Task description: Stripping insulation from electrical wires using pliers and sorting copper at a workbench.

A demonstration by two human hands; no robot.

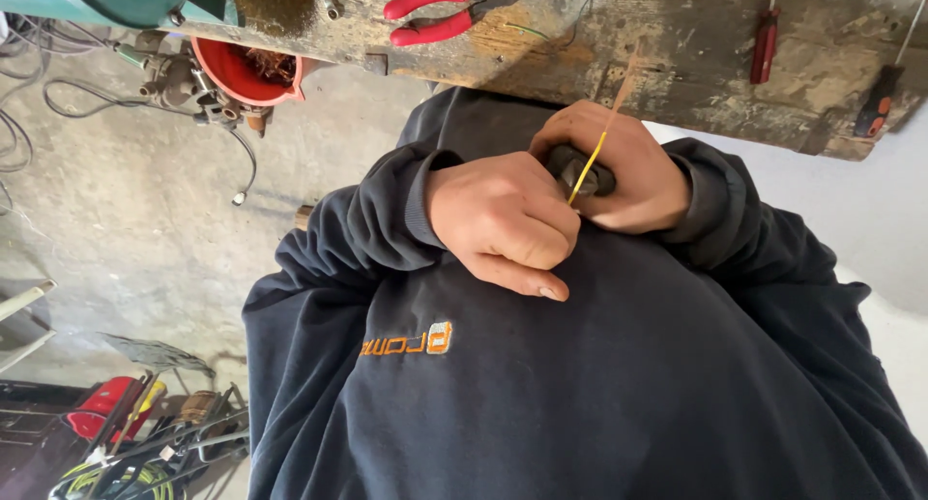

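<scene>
Gripping yellow wire (587, 169) tight in left hand (503, 220), right hand (619, 166) closed around dark tool (580, 171); pulling steadily, straight, close against chest, below workbench edge (619, 84).

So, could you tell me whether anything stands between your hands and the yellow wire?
Nothing visible does. The yellow wire runs down between both hands: the right hand wraps a dark tool at the wire, and the closed left hand presses against it.
</scene>
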